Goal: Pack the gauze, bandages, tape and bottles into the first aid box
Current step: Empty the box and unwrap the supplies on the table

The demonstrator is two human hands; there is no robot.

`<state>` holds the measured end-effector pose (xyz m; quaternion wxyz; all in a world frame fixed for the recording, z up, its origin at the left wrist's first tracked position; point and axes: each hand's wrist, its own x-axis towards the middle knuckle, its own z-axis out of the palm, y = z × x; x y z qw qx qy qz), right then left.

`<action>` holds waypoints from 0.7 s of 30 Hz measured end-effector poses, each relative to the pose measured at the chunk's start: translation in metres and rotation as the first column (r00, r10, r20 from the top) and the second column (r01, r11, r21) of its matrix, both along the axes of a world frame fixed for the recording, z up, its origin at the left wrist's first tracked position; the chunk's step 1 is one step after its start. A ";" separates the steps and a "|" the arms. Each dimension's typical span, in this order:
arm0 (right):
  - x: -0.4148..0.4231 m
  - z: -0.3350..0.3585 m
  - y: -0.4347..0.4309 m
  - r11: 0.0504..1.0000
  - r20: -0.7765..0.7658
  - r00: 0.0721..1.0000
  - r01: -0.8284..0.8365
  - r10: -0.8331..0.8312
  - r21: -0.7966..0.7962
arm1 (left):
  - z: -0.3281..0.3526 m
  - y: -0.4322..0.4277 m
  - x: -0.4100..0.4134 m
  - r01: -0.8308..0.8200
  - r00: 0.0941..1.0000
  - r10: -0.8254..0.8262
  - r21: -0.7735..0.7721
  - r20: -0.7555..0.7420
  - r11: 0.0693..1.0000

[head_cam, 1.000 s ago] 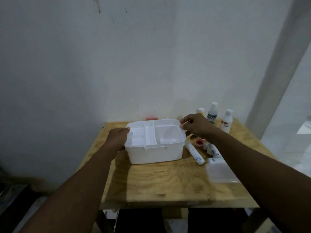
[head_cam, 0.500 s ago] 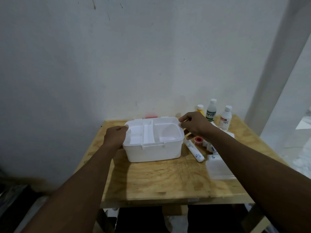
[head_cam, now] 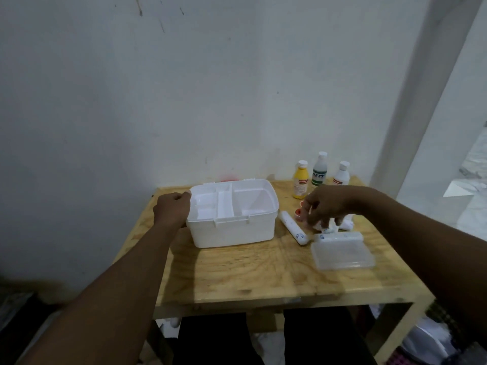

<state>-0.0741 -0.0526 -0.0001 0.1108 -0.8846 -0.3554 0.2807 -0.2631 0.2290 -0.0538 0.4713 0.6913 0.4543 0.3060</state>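
Head cam: left hand (head_cam: pixel 171 212) grips the first aid box (head_cam: pixel 232 225) rim at 9 o'clock, mid-bench (head_cam: pixel 263 275). Right hand (head_cam: pixel 326 206) hovers, fingers loosely spread and empty, over bandage rolls (head_cam: pixel 293 227) at the box's 3 o'clock; 3 bottles (head_cam: pixel 301 183) stand at 1 o'clock.

- Dim, soft room light; brighter daylight at right edge.
- Box (head_cam: pixel 232 230) casts shadow toward the viewer on table (head_cam: pixel 263 275).
- Slight blur; wide-angle bending at edges.

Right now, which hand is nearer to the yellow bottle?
The right hand. It hovers just in front of the yellow bottle, above the small rolls. The left hand rests on the far left rim of the first aid box, with the box between.
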 end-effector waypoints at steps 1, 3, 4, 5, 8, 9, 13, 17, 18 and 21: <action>-0.002 0.001 -0.006 0.993 0.016 1.000 -0.023 0.025 -0.113 | 0.001 -0.001 0.000 0.004 1.000 -0.004 -0.009 -0.006 1.000; -0.007 -0.002 -0.013 0.961 0.049 0.997 -0.048 0.064 -0.271 | 0.003 -0.003 -0.001 0.007 1.000 -0.008 -0.017 -0.019 1.000; -0.009 -0.005 -0.015 0.947 0.059 0.995 -0.059 0.082 -0.316 | 0.004 -0.004 -0.002 0.009 1.000 -0.010 -0.016 -0.021 1.000; -0.012 -0.009 -0.016 0.937 0.069 0.993 -0.068 0.098 -0.342 | 0.005 -0.006 -0.002 0.013 1.000 -0.013 -0.015 -0.023 1.000; -0.023 -0.021 -0.015 0.927 0.134 0.980 -0.089 0.146 -0.364 | 0.005 -0.009 -0.004 0.018 1.000 -0.018 -0.013 -0.026 1.000; -0.027 -0.023 -0.015 0.926 0.160 0.974 -0.095 0.163 -0.364 | 0.005 -0.009 -0.005 0.018 1.000 -0.018 -0.016 -0.023 1.000; -0.041 -0.020 -0.014 0.914 0.239 0.942 -0.131 0.235 -0.384 | 0.004 -0.010 -0.006 0.026 1.000 -0.027 -0.021 -0.011 0.999; -0.040 -0.021 -0.014 0.915 0.253 0.933 -0.149 0.255 -0.374 | 0.005 -0.011 -0.006 0.032 0.999 -0.032 -0.016 -0.015 0.999; -0.039 -0.021 -0.013 0.919 0.250 0.936 -0.147 0.250 -0.366 | 0.004 -0.010 -0.005 0.034 0.999 -0.034 -0.013 -0.017 0.999; -0.033 -0.021 -0.011 0.944 0.233 0.946 -0.155 0.227 -0.292 | 0.004 -0.008 -0.006 0.039 0.999 -0.040 -0.009 -0.021 0.999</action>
